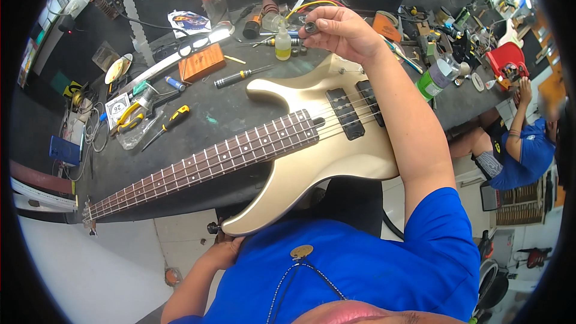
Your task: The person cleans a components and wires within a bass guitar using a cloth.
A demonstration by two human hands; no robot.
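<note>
A gold electric bass guitar [294, 180] lies across the dark workbench, its neck pointing to the lower left. Above its far edge, my right hand [347, 33] pinches a small round black knob [310, 27] between thumb and fingers. Two similar black knobs [299, 51] rest on the bench just below that hand, beside a small squeeze bottle [282, 42] of yellowish liquid. My left hand [223, 252] is low at the bass's near horn, by a black strap button [213, 228]. The horn and shadow hide most of its fingers.
Left of the bass lie a yellow-black screwdriver [167, 126], another screwdriver [243, 76] and a wooden block [201, 63]. A green-labelled bottle [435, 78] stands right of my raised forearm. At far right, a person in blue [531, 144] sits by a red container [507, 60].
</note>
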